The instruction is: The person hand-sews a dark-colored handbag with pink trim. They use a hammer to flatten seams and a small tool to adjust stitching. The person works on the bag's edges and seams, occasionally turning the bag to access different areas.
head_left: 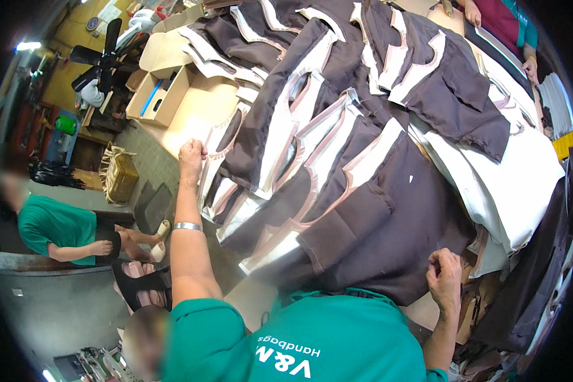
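Large dark brown cloth panels (420, 216) lie overlapped across the table, with white, pink-edged curved pieces (280, 140) along their borders. My left hand (192, 156), a metal band on its forearm, is closed at the left side of the pile, beside a curved white piece (219, 135). Whatever its fingers may hold does not show. At the lower right, my right hand (444, 270) has its fingers curled in near the edge of the nearest brown panel. I cannot make out anything in that grip.
An open cardboard box (162, 95) stands at the table's far left, near a black fan (102, 57). White cloth (490, 197) drapes over the right side. Another person's hand (530, 70) rests at the far right. A person in green (60, 226) sits at left, beside a yellow basket (120, 178).
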{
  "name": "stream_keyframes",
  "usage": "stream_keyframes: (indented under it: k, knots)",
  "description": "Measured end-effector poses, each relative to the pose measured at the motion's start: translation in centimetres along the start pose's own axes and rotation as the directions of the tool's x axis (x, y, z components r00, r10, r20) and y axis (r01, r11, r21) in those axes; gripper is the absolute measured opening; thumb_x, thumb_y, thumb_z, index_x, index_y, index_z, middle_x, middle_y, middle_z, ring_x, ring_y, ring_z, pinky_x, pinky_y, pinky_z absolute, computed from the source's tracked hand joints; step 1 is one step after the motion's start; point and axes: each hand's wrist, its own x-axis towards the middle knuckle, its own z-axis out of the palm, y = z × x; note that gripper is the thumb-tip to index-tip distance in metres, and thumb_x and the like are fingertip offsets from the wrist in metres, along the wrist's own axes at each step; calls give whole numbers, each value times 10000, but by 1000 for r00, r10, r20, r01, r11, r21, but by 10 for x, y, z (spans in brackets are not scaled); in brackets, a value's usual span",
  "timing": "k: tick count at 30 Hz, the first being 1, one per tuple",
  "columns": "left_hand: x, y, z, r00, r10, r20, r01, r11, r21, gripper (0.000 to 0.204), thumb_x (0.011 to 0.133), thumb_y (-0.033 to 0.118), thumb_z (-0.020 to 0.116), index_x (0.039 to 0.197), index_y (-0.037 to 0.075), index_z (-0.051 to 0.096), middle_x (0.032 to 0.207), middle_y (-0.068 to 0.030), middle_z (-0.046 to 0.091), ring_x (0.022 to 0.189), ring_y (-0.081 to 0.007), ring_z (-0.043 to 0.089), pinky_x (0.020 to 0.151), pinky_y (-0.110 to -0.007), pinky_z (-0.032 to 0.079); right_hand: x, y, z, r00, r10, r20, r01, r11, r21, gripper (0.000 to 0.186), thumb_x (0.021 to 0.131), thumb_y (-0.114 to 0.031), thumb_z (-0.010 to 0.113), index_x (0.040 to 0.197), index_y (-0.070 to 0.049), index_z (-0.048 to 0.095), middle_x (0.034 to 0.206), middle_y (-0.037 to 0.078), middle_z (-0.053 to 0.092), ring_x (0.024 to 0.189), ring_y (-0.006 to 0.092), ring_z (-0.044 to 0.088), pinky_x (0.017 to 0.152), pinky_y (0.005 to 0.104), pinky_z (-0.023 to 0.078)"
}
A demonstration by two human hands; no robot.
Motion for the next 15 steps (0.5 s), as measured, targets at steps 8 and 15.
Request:
stream_keyframes:
  k: [8, 15]
  knots:
    - [31, 6, 25, 975, 184, 126, -223, 829, 513, 362, 722, 302, 669, 952, 48, 554, 884, -139, 617, 721, -297, 601, 697, -372, 463, -2, 4, 16, 974, 225, 17, -219, 960, -172, 313, 692, -22, 601, 984, -34, 488, 904, 138, 513, 866, 329, 509, 735, 409, 401]
    - [58, 3, 24, 848, -170, 502, 168, 985, 50, 393, 706, 165, 681, 1055, 54, 539, 902, -119, 612, 761, -170, 586, 690, -286, 464, 14, -21, 33, 980, 193, 41, -191, 981, -30, 359, 683, -63, 638, 1012, -29, 498, 958, 156, 519, 889, 340, 502, 770, 402, 404]
